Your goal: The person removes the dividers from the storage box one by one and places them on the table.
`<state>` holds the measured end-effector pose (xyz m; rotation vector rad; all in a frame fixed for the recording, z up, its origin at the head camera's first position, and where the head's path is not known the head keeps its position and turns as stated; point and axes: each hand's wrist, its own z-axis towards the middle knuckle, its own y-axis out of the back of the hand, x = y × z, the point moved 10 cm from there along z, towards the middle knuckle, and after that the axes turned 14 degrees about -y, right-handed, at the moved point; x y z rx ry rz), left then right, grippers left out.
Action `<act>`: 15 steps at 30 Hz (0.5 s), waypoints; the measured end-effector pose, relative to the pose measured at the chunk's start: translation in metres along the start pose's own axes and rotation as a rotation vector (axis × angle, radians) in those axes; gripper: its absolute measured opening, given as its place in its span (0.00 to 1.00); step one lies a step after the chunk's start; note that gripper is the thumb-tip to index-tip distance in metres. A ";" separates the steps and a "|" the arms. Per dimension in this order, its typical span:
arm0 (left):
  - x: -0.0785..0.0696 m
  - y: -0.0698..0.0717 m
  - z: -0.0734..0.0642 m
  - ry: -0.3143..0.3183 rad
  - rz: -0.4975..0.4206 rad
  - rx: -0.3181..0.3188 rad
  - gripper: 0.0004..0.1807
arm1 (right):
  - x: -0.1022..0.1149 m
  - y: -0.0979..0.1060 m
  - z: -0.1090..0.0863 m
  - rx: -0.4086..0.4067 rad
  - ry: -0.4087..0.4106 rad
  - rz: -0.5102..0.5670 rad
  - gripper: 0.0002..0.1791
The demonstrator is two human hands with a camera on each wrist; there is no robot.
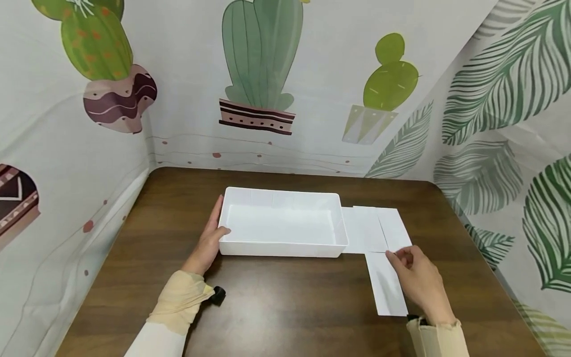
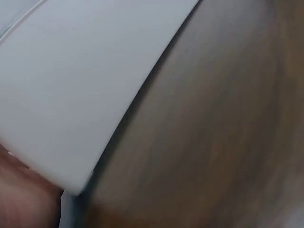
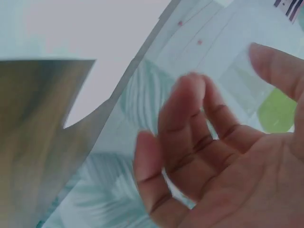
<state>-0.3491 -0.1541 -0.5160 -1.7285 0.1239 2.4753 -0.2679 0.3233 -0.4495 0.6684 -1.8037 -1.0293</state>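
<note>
A white rectangular tray stands on the brown table. My left hand grips its left end, thumb over the rim and fingers along the outer side. In the left wrist view the tray's wall fills the upper left, and only part of the hand shows. To the tray's right lie several white paper sheets, edge against edge. One sheet extends toward the front. Over these sheets is my right hand; the right wrist view shows its thumb apart from loosely bent fingers, nothing between them.
The table has its back edge against a white cloth backdrop printed with cacti and leaves. The cloth also hangs along the left and right sides. A small black object is at the left wrist, beside the beige sleeve cuff.
</note>
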 end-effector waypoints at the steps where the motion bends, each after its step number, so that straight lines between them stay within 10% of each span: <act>1: -0.002 0.002 0.000 -0.005 0.006 -0.002 0.50 | 0.008 0.001 0.002 0.001 0.025 0.017 0.35; 15: -0.053 0.014 0.014 -0.165 0.437 0.083 0.45 | 0.085 -0.004 0.018 -0.070 0.261 0.193 0.37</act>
